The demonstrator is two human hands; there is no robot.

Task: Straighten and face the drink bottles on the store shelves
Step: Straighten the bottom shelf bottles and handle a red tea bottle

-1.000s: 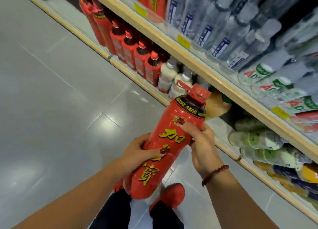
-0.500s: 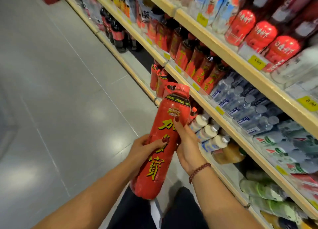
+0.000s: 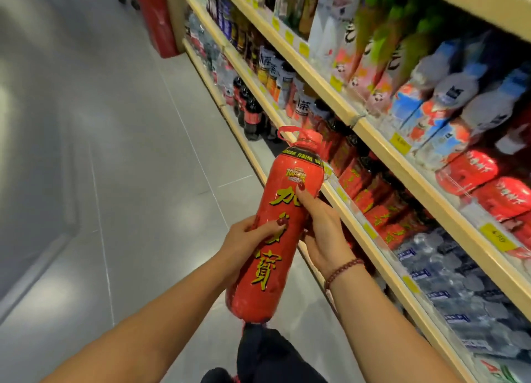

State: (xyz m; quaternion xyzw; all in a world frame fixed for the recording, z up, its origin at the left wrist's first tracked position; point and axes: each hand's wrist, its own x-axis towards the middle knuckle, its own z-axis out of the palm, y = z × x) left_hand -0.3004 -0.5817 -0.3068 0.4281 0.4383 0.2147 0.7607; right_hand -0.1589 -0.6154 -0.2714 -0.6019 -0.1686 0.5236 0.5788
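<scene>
A large red bottle (image 3: 275, 227) with yellow characters and a red carry-handle cap is held upright, tilted slightly right, in front of the shelves. My left hand (image 3: 247, 239) grips its middle from the left, thumb across the label. My right hand (image 3: 321, 236) holds the right side, fingers reaching up over the label. The wooden shelves (image 3: 382, 152) run along the right. Smaller red bottles (image 3: 370, 187) of the same brand stand in the row just behind the held bottle.
Water bottles (image 3: 448, 279) fill the lower right shelf. Red-capped and blue-white bottles (image 3: 471, 164) sit above them. Dark cola bottles (image 3: 250, 115) stand on the bottom shelf farther down. A red fire extinguisher (image 3: 155, 17) stands at the aisle's end. Grey tiled floor (image 3: 115, 181) spreads left.
The view has risen and swung down the aisle, showing higher shelves. The bottle has come up with both hands still on it, from the bottom shelf level to the middle shelves.
</scene>
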